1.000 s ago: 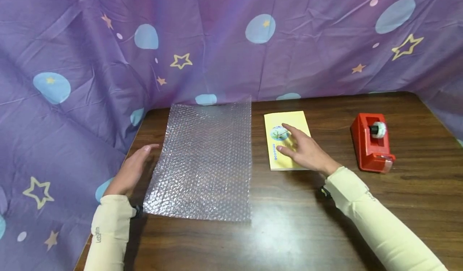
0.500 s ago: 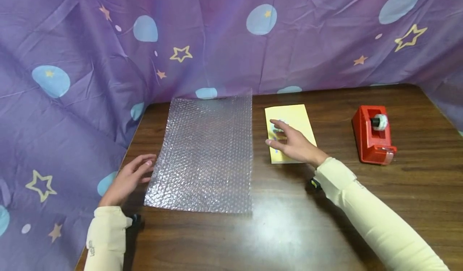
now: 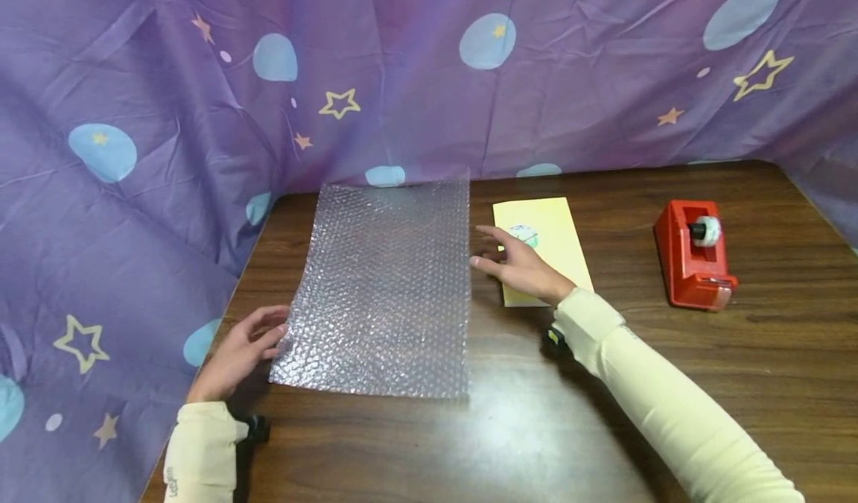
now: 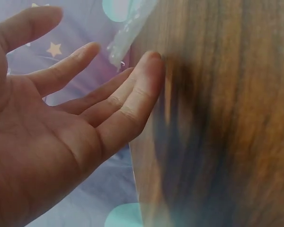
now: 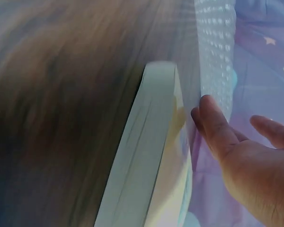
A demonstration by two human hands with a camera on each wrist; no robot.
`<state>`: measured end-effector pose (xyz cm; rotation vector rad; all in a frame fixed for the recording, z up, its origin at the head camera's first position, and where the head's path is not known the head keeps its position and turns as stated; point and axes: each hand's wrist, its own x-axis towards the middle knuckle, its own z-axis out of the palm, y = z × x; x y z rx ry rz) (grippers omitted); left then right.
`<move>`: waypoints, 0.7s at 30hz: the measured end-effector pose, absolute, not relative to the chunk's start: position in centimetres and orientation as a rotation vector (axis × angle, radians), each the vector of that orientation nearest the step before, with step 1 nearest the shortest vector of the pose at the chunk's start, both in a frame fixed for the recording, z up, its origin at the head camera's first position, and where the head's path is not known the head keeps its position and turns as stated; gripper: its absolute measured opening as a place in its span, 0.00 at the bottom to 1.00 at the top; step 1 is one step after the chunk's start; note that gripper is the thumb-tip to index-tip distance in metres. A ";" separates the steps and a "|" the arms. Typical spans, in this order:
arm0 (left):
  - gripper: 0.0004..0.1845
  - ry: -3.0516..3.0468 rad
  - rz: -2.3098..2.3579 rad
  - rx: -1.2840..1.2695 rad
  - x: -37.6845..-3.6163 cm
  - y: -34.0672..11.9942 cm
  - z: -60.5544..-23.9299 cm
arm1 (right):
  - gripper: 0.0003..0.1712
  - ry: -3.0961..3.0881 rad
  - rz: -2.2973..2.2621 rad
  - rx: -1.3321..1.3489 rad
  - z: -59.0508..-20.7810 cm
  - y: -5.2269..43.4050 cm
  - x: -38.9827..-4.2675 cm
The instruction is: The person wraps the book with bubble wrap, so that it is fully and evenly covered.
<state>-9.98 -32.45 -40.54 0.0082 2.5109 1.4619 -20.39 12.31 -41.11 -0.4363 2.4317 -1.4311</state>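
Observation:
A sheet of bubble wrap [image 3: 382, 287] lies flat on the brown table, its far edge against the curtain. My left hand [image 3: 237, 350] is at its left edge, fingers loosely bent and spread; in the left wrist view the left hand [image 4: 61, 113] holds nothing. A yellow book [image 3: 553, 238] with a round picture on its cover lies to the right of the wrap. Over the book's left side reaches my right hand [image 3: 523, 264], its fingertips close to the wrap's right edge. The right wrist view shows the right hand [image 5: 251, 161] beside the thick book, gripping nothing.
A red tape dispenser [image 3: 697, 257] with a white roll stands on the right of the table [image 3: 415, 451]. A purple curtain [image 3: 415, 63] with stars and blue ovals hangs behind the table and along its left side.
My right hand has moved left across the book towards the bubble wrap. The left hand has come lower along the wrap's left edge, its fingers now more spread. Wrap and book stay in place.

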 end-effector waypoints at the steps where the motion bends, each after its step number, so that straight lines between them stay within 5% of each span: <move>1: 0.27 2.508 1.463 0.015 -9.9 -32.5 -40.7 | 0.41 2.421 -1.439 -0.438 -41.1 11.9 -20.5; 21: 0.34 2.550 1.433 0.025 -9.8 -32.4 -41.3 | 0.38 2.276 -1.611 -0.253 -41.7 8.0 -22.2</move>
